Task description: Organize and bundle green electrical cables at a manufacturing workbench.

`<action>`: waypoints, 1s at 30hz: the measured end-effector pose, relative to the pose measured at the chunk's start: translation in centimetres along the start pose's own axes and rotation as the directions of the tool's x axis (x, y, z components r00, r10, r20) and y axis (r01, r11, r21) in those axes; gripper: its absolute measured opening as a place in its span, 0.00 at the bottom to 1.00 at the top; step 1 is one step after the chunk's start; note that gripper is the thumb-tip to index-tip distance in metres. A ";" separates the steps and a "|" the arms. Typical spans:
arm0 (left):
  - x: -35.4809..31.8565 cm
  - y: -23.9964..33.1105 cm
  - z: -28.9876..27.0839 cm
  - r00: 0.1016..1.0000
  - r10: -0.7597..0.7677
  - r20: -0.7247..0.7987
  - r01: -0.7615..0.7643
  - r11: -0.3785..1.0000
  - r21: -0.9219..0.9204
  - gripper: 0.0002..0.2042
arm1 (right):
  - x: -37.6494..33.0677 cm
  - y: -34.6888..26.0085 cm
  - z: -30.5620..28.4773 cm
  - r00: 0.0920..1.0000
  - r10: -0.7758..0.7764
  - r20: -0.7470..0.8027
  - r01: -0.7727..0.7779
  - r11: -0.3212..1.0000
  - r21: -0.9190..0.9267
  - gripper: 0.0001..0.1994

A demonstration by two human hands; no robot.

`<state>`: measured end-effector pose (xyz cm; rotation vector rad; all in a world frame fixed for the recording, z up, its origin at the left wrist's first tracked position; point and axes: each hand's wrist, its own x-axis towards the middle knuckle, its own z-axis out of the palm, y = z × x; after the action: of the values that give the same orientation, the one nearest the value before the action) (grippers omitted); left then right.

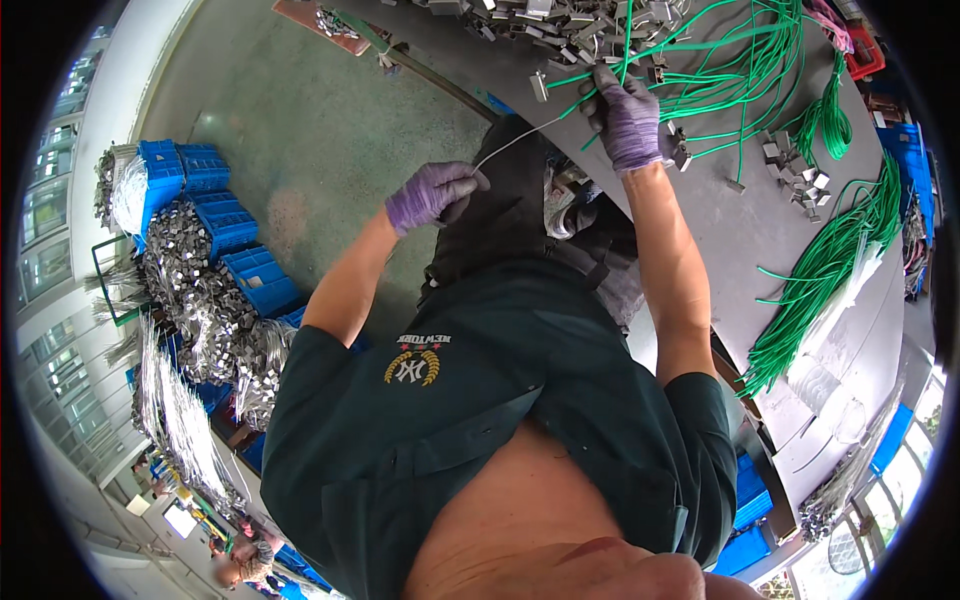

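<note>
Blue crates [230,225] heaped with metal clips stand on the floor at far left. The left hand [432,193] (purple-gloved) has its fingers pinched shut on a thin silvery wire [520,135] off the desk's edge. The wire runs up to the right hand [628,115], fingers closed on its other end above the grey desk [740,230], among green cables [740,70].

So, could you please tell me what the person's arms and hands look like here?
Both hands, left and right, wear thin, wrinkled purple gloves ending at the wrists. The forearms are bare; short dark green shirt sleeves cover the upper arms. No watch or markings show.
</note>
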<state>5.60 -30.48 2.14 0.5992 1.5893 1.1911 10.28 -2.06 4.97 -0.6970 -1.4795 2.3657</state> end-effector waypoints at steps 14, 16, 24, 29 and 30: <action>2.1 1.6 1.4 1.000 0.028 0.008 -0.026 0.985 -0.173 0.14 | -4.7 2.9 2.0 0.983 0.169 0.073 -0.148 0.961 -0.233 0.10; 2.3 0.0 1.9 0.987 0.064 -0.146 -0.109 0.939 -0.325 0.17 | -4.2 2.6 1.6 0.986 0.164 0.022 -0.154 0.958 -0.243 0.10; 5.2 -1.9 3.9 0.817 -0.263 -0.513 -0.299 0.567 -0.768 0.19 | -4.4 5.2 1.8 0.975 0.216 0.046 -0.200 0.954 -0.225 0.11; 6.6 -2.8 4.6 0.780 -0.209 -0.590 -0.457 0.454 -0.765 0.19 | -5.0 4.9 2.0 0.971 0.237 0.029 -0.215 0.921 -0.323 0.14; 6.8 -2.8 4.7 0.781 -0.209 -0.589 -0.456 0.455 -0.765 0.19 | -5.0 5.3 1.8 0.971 0.237 0.028 -0.216 0.922 -0.322 0.14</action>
<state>7.98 -24.00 -3.29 -0.4657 1.0999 2.2823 13.71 -8.13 2.16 -0.9171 -1.9319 2.3557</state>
